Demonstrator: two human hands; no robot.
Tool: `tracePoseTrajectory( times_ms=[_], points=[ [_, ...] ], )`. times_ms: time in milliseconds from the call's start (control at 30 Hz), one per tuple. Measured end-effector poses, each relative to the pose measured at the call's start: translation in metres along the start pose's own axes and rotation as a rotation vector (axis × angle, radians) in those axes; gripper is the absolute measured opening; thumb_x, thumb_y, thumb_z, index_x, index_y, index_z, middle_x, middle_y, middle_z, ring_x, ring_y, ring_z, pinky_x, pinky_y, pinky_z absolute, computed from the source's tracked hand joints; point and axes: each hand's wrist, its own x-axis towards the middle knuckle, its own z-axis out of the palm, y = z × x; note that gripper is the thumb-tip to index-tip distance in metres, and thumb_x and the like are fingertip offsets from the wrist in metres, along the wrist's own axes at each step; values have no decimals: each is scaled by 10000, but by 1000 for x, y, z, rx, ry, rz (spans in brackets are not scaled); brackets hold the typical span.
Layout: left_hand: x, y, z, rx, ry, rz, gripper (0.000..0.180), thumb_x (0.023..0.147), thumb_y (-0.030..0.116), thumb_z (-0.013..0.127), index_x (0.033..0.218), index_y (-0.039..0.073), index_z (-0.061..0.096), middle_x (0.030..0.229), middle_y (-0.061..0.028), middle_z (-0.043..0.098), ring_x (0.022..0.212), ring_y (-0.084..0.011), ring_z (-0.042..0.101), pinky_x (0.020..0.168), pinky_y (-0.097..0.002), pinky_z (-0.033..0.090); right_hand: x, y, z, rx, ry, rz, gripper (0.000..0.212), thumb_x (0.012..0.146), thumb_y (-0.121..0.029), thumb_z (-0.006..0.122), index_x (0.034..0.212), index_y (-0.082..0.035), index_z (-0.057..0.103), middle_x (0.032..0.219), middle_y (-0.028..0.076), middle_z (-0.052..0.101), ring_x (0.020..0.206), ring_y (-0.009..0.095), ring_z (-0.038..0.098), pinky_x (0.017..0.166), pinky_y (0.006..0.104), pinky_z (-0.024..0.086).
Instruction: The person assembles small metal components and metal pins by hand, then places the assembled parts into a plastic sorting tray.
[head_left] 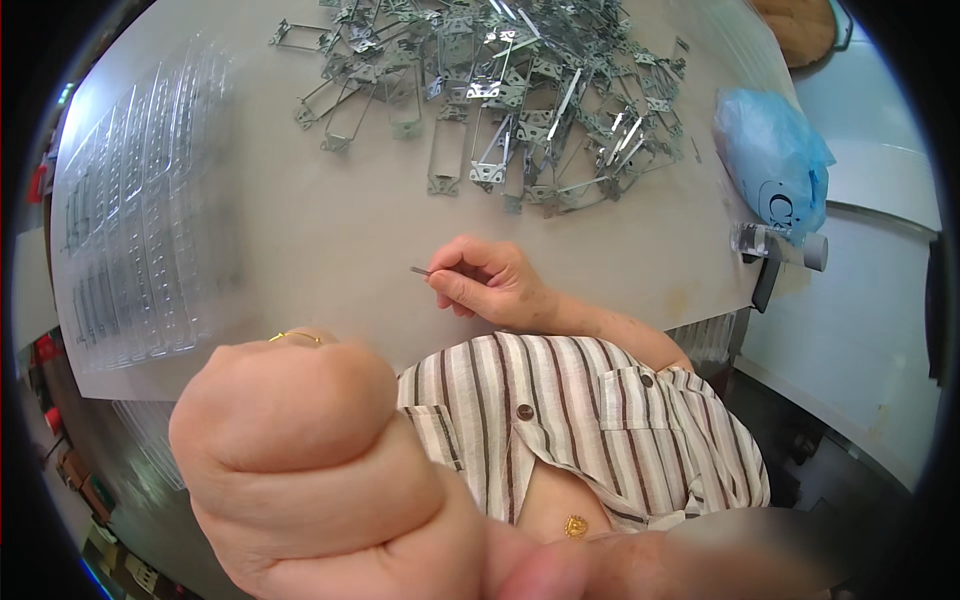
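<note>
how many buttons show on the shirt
2: one button near the middle of the shirt, another at its right pocket. The left hand may hide more.

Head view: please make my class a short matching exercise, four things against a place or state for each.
1. Metal frames
2. Clear plastic trays
3. Blue plastic bag
4. Right hand

A. On the left of the table
B. Pinching a thin grey piece
C. Heaped at the table's far side
D. At the table's right side

Pairs: 1-C, 2-A, 3-D, 4-B
</note>
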Motion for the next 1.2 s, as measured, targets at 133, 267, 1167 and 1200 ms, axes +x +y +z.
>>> tracePoseTrajectory(
  times_ms=[133, 267, 1167, 1200],
  points=[
    [13, -36, -32, -383, -332, 312, 333, 783, 107, 688, 1095, 112, 573, 769, -14, 504, 541, -152, 476, 489, -279, 482, -1, -4, 0, -21, -13, -8, 70, 984, -119, 612, 1024, -64, 627, 786, 10, 636, 649, 51, 574, 552, 207, 479],
    [-12, -14, -29, -246, -66, 238, 241, 862, 113, 639, 1092, 94, 568, 755, 1, 480, 532, -120, 455, 468, -254, 444, 0, 1, -1, -27, -16, -21, 67, 988, -115, 603, 1022, -62, 627, 784, 11, 633, 655, 52, 572, 540, 206, 466],
    [19, -56, 26, 277, 471, -289, 159, 851, -70, 587, 994, -66, 658, 754, -117, 648, 618, -82, 531, 587, -195, 428, 1, 0, -6, 6, -9, -8, 64, 984, -135, 612, 1001, -73, 613, 773, -14, 612, 637, 39, 534, 549, 211, 448],
    [21, -62, 31, 304, 494, -306, 138, 870, -65, 600, 989, -57, 669, 801, -95, 665, 652, -78, 554, 617, -194, 446, 0, 0, -7, -7, -1, 0, 64, 984, -135, 611, 1004, -74, 614, 776, -14, 613, 640, 39, 537, 551, 211, 451]
  ],
)
